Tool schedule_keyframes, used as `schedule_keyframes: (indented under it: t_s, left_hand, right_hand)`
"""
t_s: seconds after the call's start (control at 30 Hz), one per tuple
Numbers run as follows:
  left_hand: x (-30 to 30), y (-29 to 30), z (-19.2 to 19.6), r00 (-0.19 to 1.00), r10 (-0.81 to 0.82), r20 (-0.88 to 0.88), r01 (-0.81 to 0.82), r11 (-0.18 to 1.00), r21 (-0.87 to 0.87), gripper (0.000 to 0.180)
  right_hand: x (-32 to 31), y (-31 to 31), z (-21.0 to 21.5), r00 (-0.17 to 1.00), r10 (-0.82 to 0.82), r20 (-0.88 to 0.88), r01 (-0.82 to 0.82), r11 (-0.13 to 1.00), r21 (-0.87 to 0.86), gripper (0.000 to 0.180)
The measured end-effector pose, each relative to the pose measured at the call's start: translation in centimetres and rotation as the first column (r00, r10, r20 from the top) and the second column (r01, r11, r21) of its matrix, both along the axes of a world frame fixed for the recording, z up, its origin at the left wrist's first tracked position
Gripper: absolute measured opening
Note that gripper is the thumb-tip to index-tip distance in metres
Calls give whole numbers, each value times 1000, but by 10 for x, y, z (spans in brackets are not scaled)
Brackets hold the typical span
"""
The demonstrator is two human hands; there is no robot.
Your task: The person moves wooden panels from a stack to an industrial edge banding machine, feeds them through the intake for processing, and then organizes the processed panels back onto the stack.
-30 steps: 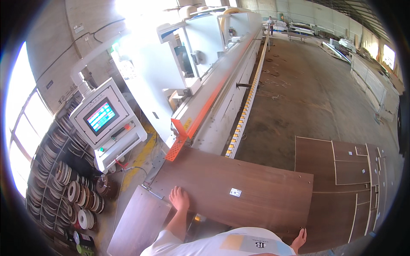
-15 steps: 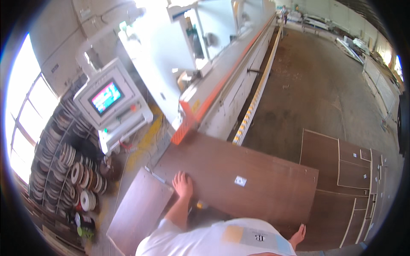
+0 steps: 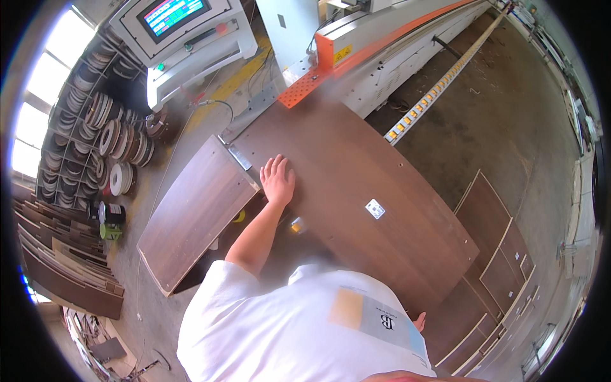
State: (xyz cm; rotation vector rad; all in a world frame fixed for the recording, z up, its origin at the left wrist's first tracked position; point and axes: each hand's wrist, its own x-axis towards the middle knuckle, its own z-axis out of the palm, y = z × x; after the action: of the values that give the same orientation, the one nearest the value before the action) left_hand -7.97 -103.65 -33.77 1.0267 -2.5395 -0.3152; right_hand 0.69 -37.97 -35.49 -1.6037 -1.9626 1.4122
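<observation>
A large dark brown board [image 3: 356, 159] lies lengthwise in front of me, with a small white sticker [image 3: 375, 208] on its top. Its far end reaches the orange perforated plate [image 3: 304, 89] of a long white and orange machine. My left hand [image 3: 278, 179] lies flat on the board near its left edge, fingers spread, holding nothing. Only the fingertips of my right hand [image 3: 419, 321] show past my white shirt, by the board's near right edge; its grip is hidden.
A second brown board [image 3: 191, 216] lies lower to the left. A control console with a lit screen [image 3: 175, 28] stands at the far left, beside racks of tape rolls [image 3: 95, 137]. A yellow-dotted roller rail [image 3: 439, 86] runs away on the right, and flat boards [image 3: 496, 254] are stacked on the floor.
The view has dropped and closed in on the board and machine. The board's far end now sits nearer the orange plate. My left hand has stayed flat on the board.
</observation>
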Motion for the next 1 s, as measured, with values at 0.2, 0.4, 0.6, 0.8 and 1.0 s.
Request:
schedule_keyframes:
  t_s: [0.2,0.4,0.6,0.8,1.0]
  left_hand:
    - [-41,2,13,991,-117,-66,112,990,-81,41]
    - [-74,3,-4,993,-111,-51,92,953,-290,36]
    - [-148,17,2,991,-131,0,127,965,-230,43]
    - [-187,21,-10,948,-312,64,317,945,-79,42]
    - [-170,95,-23,747,-665,6,658,738,-146,50]
  right_hand:
    - [-18,-4,20,986,152,-71,-160,980,-121,48]
    - [-78,9,2,987,-57,-151,7,951,-311,61]
    - [-156,11,50,997,-77,10,76,942,-327,64]
    - [-149,8,52,973,100,-209,-177,901,-395,98]
    - [-71,-21,6,645,739,195,-726,672,-144,93]
